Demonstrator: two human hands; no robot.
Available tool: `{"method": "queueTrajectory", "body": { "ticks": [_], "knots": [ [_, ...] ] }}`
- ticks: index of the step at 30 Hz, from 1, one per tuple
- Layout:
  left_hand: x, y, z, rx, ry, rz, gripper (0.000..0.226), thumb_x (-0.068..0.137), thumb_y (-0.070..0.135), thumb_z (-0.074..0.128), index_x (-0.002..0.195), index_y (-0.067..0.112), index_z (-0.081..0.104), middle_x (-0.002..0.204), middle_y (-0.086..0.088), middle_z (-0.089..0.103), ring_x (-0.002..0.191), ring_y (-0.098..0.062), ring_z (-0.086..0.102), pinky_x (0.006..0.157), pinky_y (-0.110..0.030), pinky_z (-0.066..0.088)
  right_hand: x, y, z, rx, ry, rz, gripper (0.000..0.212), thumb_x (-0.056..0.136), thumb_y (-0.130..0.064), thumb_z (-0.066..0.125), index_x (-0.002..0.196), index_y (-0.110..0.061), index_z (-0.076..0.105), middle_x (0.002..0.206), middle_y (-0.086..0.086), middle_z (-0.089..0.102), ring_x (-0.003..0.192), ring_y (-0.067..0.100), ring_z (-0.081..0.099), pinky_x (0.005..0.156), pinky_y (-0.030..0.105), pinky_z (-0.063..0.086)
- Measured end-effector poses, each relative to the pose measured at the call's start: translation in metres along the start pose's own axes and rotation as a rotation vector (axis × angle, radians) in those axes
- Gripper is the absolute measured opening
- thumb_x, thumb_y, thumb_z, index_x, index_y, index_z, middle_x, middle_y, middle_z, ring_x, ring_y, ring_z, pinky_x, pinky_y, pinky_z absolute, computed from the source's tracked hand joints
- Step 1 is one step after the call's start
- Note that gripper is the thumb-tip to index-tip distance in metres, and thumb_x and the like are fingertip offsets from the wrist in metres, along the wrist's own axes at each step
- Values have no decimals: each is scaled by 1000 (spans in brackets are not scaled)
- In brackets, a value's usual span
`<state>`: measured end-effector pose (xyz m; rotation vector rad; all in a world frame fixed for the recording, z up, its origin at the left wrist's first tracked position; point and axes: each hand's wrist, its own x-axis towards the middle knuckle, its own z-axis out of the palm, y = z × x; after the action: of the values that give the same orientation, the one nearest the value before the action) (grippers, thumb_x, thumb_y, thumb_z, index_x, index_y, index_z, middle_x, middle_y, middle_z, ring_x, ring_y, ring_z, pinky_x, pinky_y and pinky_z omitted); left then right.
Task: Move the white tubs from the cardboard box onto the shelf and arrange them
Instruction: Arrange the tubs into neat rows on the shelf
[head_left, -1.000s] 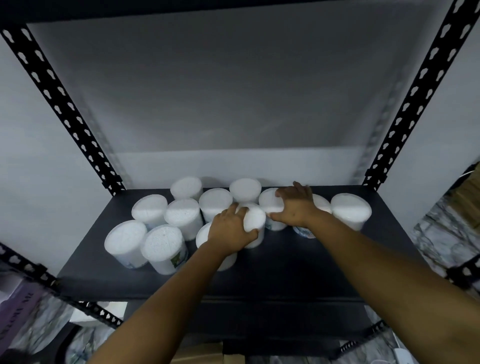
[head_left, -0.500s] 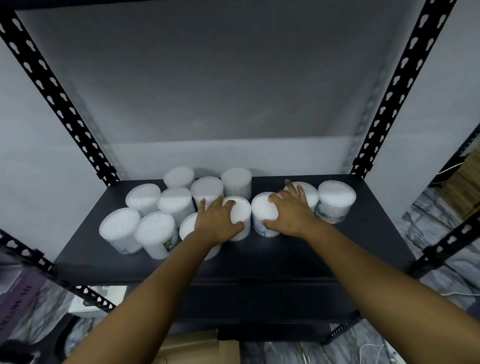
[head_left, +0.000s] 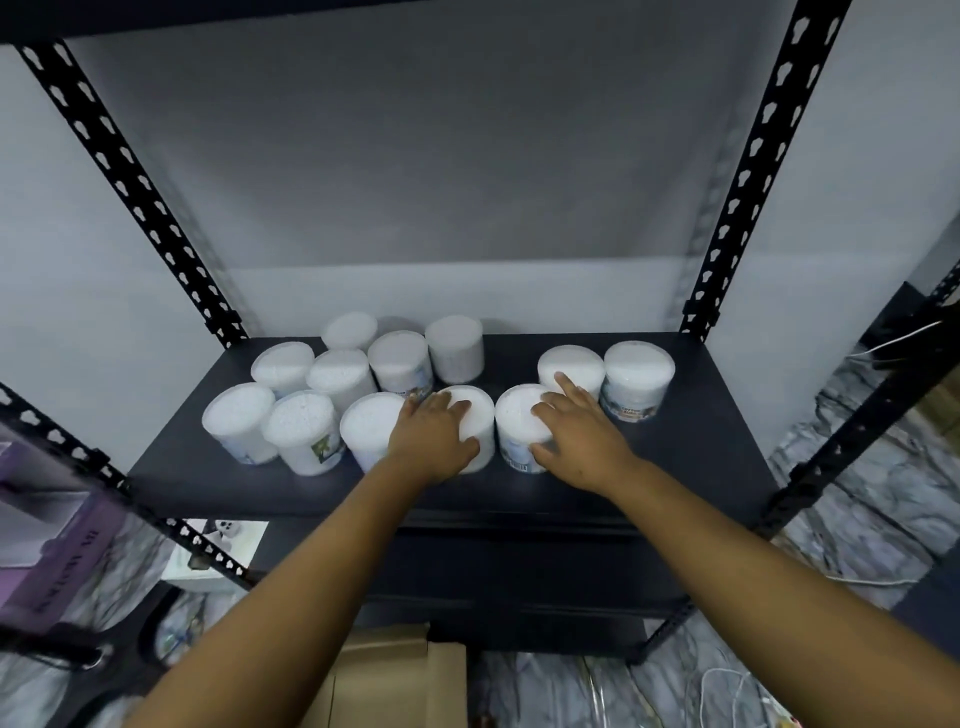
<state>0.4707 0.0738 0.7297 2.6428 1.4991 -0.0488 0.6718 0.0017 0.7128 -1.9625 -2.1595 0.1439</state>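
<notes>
Twelve white tubs stand upright on the dark shelf (head_left: 691, 467). Nearest the camera, below the shelf's front edge, the top of a cardboard box (head_left: 400, 670) shows between the forearms; what it holds cannot be seen. A purple box (head_left: 47, 551) sits low at the left, and loose white cables (head_left: 727, 691) lie on the marbled floor at the right.

The left hand (head_left: 434, 441) grips the tub (head_left: 475, 423) at the shelf's front middle, fingers curled over its lid and thumb down its right side. Just beside it, the right hand (head_left: 582, 441) holds the next tub (head_left: 517, 421), thumb against its front wall, fingers spread over the lid, the forefinger reaching on to touch the tub behind (head_left: 571, 364). A labelled tub (head_left: 636, 379) stands close on the right.

Left of the hands, eight tubs (head_left: 311, 395) crowd together in rough rows toward the back left post (head_left: 130, 182). Behind them is a plain grey wall.
</notes>
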Motion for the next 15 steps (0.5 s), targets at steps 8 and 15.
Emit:
{"method": "queueTrajectory", "body": {
  "ticks": [8, 15],
  "knots": [
    [-7, 32, 7, -249, -38, 76, 64, 92, 33, 53, 148, 16, 28, 158, -7, 17, 145, -21, 16, 117, -30, 15, -36, 22, -3, 37, 79, 132, 48, 79, -34, 61, 120, -10, 53, 132, 6, 49, 140, 29, 23, 116, 40, 18],
    [-8, 49, 19, -366, 112, 83, 65, 89, 43, 59, 145, 18, 36, 156, -5, 23, 144, -22, 16, 116, -33, 15, -53, 42, -12, 46, 110, 212, 59, 78, -46, 64, 124, -11, 50, 129, 7, 44, 127, 26, 35, 111, 37, 25]
  ]
}}
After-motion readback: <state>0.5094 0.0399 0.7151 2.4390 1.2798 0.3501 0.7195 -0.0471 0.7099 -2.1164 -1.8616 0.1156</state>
